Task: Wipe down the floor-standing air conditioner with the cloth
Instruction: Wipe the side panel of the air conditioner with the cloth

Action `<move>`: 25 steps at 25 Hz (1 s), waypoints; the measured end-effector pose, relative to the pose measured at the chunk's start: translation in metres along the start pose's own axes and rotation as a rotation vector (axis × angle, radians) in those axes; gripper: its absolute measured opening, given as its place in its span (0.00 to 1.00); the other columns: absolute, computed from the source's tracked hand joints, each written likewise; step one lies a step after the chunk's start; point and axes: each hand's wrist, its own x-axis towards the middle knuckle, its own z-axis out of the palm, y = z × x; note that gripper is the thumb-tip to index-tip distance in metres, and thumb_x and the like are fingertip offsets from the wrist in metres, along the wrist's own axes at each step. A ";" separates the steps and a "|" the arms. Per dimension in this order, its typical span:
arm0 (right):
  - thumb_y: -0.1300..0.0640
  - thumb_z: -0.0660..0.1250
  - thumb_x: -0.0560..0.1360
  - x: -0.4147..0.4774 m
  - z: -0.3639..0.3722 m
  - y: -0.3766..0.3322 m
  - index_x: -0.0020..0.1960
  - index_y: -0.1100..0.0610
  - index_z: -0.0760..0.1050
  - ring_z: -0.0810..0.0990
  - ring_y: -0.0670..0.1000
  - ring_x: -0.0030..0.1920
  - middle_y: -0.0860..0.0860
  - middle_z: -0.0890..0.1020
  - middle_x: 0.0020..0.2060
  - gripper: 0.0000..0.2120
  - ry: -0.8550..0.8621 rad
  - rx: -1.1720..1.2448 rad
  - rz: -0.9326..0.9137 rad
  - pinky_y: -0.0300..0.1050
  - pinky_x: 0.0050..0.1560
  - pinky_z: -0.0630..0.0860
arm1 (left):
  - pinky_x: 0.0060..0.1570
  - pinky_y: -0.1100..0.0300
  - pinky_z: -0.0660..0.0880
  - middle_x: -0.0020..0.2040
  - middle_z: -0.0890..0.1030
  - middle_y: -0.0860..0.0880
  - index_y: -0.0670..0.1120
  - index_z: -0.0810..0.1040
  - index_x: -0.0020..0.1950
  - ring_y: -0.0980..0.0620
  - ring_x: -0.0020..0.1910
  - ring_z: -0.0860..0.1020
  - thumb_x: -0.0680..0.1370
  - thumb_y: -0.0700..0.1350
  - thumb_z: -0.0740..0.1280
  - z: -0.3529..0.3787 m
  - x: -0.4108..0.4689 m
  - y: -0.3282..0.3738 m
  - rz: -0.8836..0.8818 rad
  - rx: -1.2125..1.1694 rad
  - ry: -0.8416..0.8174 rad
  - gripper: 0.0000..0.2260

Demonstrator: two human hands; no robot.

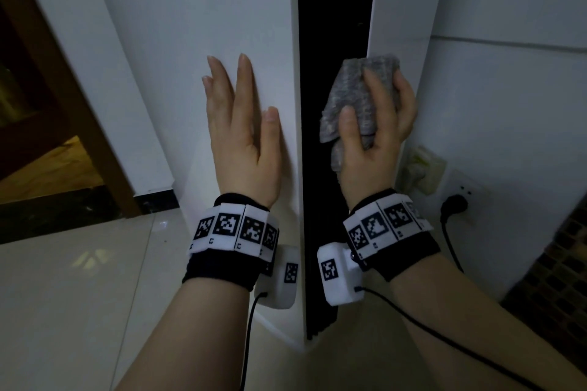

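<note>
The floor-standing air conditioner is a tall white cabinet filling the middle of the head view, with a black vertical grille strip down its front. My left hand rests flat on the white panel left of the strip, fingers straight. My right hand grips a bunched grey cloth and holds it against the right edge of the strip, where the black meets the right white panel. Both wrists carry black bands with white marker blocks.
A wooden door frame stands at the left above a pale tiled floor. On the right wall sit a socket with a black plug and cord, and a dark patterned object at the lower right.
</note>
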 end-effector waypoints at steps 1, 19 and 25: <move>0.53 0.62 0.76 -0.003 0.001 -0.001 0.64 0.51 0.68 0.60 0.59 0.69 0.62 0.60 0.69 0.17 0.004 -0.002 0.011 0.53 0.71 0.61 | 0.75 0.51 0.45 0.77 0.48 0.37 0.42 0.54 0.76 0.40 0.77 0.45 0.82 0.43 0.55 0.000 0.000 0.001 -0.003 -0.001 -0.001 0.23; 0.60 0.58 0.80 0.002 -0.016 0.053 0.68 0.51 0.63 0.59 0.50 0.72 0.59 0.61 0.72 0.18 -0.039 0.115 0.113 0.31 0.68 0.57 | 0.73 0.44 0.41 0.76 0.49 0.34 0.35 0.51 0.76 0.37 0.76 0.45 0.82 0.44 0.52 0.023 -0.005 0.009 0.008 -0.004 0.099 0.25; 0.55 0.55 0.80 -0.009 -0.027 0.070 0.67 0.42 0.60 0.57 0.46 0.73 0.52 0.57 0.74 0.18 -0.097 0.108 0.216 0.35 0.72 0.55 | 0.74 0.42 0.41 0.77 0.47 0.36 0.36 0.49 0.76 0.39 0.76 0.44 0.80 0.52 0.47 0.033 -0.006 0.012 -0.016 -0.009 0.152 0.29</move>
